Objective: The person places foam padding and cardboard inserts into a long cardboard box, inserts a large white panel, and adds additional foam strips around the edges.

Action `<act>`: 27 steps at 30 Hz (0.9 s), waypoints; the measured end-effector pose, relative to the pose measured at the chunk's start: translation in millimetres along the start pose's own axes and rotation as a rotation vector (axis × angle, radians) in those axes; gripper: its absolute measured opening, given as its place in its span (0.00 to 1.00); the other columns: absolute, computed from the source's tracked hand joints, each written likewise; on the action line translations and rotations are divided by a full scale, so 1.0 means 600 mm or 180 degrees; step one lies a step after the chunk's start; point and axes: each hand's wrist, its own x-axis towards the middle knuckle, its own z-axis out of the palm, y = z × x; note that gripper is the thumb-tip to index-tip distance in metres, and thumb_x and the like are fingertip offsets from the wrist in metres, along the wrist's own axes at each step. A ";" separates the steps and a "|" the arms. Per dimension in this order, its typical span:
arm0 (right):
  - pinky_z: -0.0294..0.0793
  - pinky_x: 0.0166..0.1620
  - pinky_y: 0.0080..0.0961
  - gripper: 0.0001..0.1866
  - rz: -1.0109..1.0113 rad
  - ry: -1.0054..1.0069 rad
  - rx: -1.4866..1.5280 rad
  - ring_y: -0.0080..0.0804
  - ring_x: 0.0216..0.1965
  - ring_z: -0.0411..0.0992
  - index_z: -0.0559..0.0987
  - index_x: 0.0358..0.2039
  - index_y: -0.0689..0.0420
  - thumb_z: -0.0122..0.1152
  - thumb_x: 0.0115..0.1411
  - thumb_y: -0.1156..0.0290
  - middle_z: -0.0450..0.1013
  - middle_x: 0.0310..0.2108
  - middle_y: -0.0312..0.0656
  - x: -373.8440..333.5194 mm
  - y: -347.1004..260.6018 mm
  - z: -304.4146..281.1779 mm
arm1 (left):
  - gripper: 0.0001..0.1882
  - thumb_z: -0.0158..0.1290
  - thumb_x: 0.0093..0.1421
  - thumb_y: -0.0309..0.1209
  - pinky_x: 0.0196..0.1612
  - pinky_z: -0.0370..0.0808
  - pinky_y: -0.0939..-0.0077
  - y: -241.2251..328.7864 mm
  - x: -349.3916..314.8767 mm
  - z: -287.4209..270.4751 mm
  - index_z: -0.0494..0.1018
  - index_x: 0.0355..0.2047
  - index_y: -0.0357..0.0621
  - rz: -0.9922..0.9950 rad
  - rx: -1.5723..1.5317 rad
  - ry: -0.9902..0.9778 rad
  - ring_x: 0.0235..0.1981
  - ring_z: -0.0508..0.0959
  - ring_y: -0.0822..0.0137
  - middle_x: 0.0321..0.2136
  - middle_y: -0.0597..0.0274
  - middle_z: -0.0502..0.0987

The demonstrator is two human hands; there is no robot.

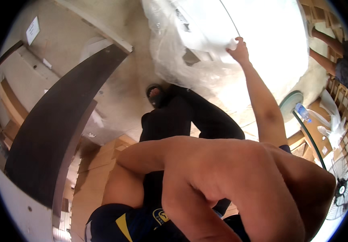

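Observation:
My right arm stretches far out, and my right hand [239, 51] is at a large, glaring white sheet [270, 44] with clear plastic film [164, 52] bunched along its left side. Thumb and forefinger appear closed on a crumpled white bit of the sheet, though glare blurs it. A thin dark line [229, 17] runs up from the fingertips; I cannot tell if it is a cord or an edge. My left arm bends back toward me, and my left hand [226, 169] looms huge at the lower middle. Its fingertips lie outside the view, so any grip is hidden.
A long dark brown board [65, 117] stands at the left, beside stacked cardboard [95, 173]. On the right are a fan [341, 188] with its round base [291, 101], a plastic bottle [303, 113], white plastic bags [333, 119] and another person [347, 66].

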 end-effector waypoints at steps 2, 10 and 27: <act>0.72 0.60 0.46 0.50 -0.0059 0.0045 -0.0069 0.57 0.59 0.69 0.62 0.66 0.51 0.79 0.48 0.51 0.69 0.57 0.59 -0.017 -0.003 -0.001 | 0.18 0.48 0.71 0.45 0.38 0.73 0.70 0.002 -0.004 -0.007 0.77 0.41 0.42 0.0056 -0.0065 -0.0016 0.34 0.76 0.64 0.34 0.56 0.78; 0.73 0.59 0.46 0.36 0.0042 0.0395 -0.0267 0.51 0.67 0.58 0.66 0.64 0.42 0.72 0.56 0.64 0.57 0.64 0.53 -0.100 -0.062 0.033 | 0.19 0.46 0.72 0.44 0.39 0.72 0.71 0.020 -0.009 -0.012 0.77 0.41 0.41 0.0085 0.0109 -0.0038 0.34 0.75 0.67 0.34 0.59 0.77; 0.53 0.66 0.70 0.52 0.0142 -0.0167 0.0315 0.65 0.71 0.46 0.62 0.63 0.42 0.80 0.40 0.48 0.53 0.68 0.58 -0.037 -0.048 0.035 | 0.19 0.43 0.74 0.46 0.40 0.70 0.73 0.072 -0.111 -0.367 0.76 0.43 0.44 -0.0991 0.1896 0.1682 0.35 0.74 0.70 0.33 0.64 0.76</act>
